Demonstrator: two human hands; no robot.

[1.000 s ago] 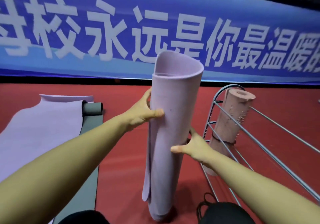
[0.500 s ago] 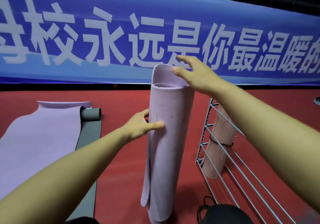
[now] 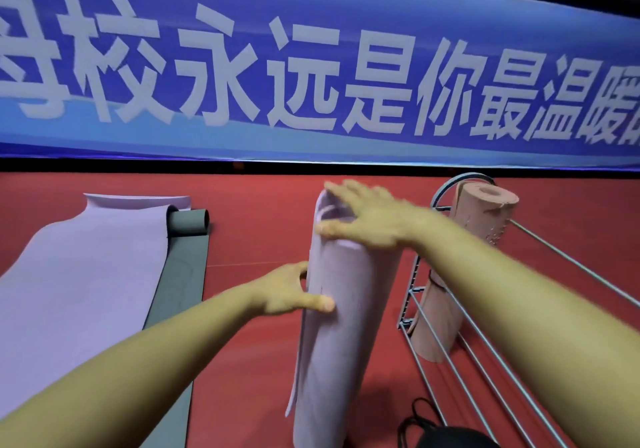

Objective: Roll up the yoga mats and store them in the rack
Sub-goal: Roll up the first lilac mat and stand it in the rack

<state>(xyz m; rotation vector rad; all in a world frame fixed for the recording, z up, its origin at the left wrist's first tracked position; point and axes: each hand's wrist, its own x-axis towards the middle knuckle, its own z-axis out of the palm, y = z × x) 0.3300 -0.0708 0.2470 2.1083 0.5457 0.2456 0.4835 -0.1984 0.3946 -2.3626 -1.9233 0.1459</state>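
Note:
A rolled lilac yoga mat (image 3: 339, 354) stands on end on the red floor in the middle of the view, its loose outer flap hanging at the left. My left hand (image 3: 291, 295) grips its side about a third of the way down, thumb across the front. My right hand (image 3: 367, 219) lies flat on the roll's top end with fingers spread and straight; it is blurred. To the right stands a metal wire rack (image 3: 460, 354) with a rolled pink mat (image 3: 467, 264) upright inside it.
On the floor at the left lie a flat lilac mat (image 3: 79, 281) and beside it a grey mat (image 3: 180, 281) with its far end rolled. A blue banner (image 3: 311, 66) runs along the back wall. A dark bag with straps (image 3: 446, 433) sits at the bottom.
My right hand left the roll's lower side, rose over its top and now presses flat on the top end. The roll's top sits lower in view. My left hand kept its grip.

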